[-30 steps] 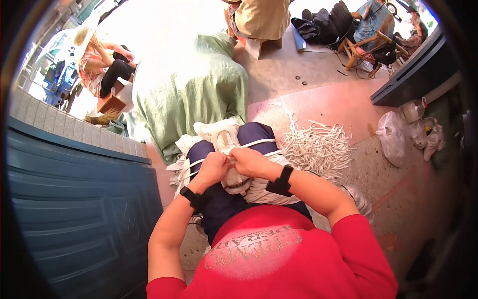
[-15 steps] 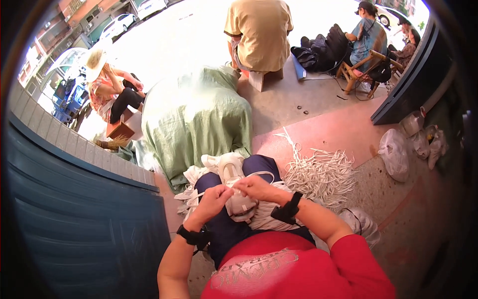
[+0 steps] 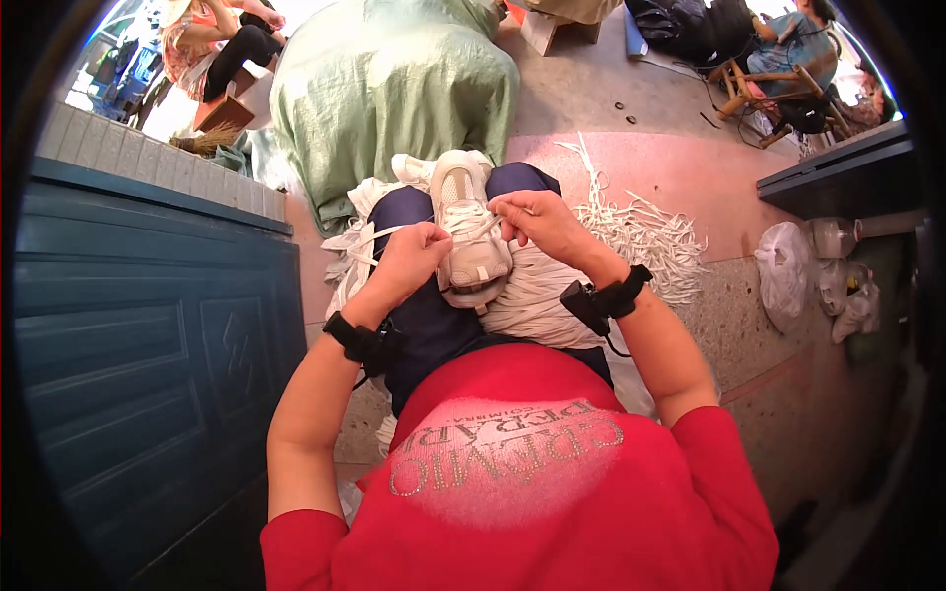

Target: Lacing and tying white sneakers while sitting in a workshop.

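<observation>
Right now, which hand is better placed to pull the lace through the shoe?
Probably the right hand: its fingertips pinch the white lace over the white shoe, while the left hand steadies the shoe's side.

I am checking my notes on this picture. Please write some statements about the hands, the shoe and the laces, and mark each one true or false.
1. A white shoe lies on the person's lap. True.
2. The left hand rests on the floor, away from the shoe. False: it is at the shoe's side, pinching a lace.
3. The right hand is at the shoe's laced top. True.
4. The pile of white laces lies on the person's left. False: it lies on the right.
5. A green cloth lies beyond the knees. True.
</observation>
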The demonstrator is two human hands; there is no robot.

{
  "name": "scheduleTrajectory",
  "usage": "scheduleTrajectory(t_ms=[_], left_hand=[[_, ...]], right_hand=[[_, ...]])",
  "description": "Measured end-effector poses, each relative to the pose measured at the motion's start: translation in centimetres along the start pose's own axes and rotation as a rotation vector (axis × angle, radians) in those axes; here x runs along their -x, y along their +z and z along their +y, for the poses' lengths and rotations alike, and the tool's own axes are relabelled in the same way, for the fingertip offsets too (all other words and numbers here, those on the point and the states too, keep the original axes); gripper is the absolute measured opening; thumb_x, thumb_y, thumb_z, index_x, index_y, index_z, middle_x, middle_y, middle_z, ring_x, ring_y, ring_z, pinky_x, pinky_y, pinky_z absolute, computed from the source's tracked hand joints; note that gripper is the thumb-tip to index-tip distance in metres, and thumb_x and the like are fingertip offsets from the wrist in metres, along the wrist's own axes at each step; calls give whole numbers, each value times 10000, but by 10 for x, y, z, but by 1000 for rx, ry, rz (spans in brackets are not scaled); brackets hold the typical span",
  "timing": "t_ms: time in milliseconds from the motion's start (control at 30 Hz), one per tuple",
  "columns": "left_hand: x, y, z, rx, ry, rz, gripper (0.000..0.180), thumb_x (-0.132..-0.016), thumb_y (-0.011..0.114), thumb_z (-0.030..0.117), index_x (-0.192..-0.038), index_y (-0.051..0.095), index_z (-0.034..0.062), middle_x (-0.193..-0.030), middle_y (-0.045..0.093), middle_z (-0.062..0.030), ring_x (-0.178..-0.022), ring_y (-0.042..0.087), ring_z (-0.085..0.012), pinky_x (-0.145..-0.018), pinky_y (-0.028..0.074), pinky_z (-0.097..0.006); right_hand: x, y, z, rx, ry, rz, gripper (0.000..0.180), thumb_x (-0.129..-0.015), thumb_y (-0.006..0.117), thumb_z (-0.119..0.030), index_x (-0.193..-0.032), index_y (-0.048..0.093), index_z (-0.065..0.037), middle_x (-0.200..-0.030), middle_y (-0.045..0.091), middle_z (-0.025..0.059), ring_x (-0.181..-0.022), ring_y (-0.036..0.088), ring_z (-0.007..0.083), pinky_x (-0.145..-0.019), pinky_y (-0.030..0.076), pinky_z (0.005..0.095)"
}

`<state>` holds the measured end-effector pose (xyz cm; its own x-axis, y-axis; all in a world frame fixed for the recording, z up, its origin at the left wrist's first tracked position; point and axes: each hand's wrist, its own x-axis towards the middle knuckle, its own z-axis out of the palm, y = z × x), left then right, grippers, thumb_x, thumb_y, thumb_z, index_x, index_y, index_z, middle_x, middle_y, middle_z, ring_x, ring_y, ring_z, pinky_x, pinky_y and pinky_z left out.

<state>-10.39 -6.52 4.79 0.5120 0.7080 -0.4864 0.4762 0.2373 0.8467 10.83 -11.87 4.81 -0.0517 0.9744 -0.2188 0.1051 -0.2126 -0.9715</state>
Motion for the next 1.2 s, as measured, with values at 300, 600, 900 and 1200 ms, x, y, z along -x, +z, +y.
scheduleTrajectory(t_ms=[300,600,900,1200], left_hand=[[-1,2,-15,-522,162,148,217,-753,616,177,-858,634,-12,-690,623,-123,-627,589,-163,-610,460,-290],[-10,8,-21,-632,330,290,224,-785,570,211,-843,626,1,-688,607,-186,-665,616,-293,-617,472,-367],[-9,10,-17,-549,249,304,223,-813,538,200,-857,603,-8,-723,605,-201,-653,606,-311,-609,472,-369],[-17,17,-21,-659,317,230,167,-789,542,148,-860,572,-1,-818,575,-193,-820,554,-352,-711,436,-410]], right_hand=[[0,2,-3,-17,49,-52,255,-896,507,-182,-1017,606,19,-676,579,12,-538,489,45,-503,412,175],[-2,4,-5,-47,71,-84,266,-895,515,-203,-1004,608,22,-674,580,14,-540,495,48,-501,410,177],[1,3,-6,-54,93,-95,276,-896,511,-200,-1023,597,30,-682,585,19,-544,504,50,-505,407,175],[6,3,-4,-71,99,-94,255,-894,506,-181,-1000,608,27,-686,590,21,-547,511,54,-518,425,179]])
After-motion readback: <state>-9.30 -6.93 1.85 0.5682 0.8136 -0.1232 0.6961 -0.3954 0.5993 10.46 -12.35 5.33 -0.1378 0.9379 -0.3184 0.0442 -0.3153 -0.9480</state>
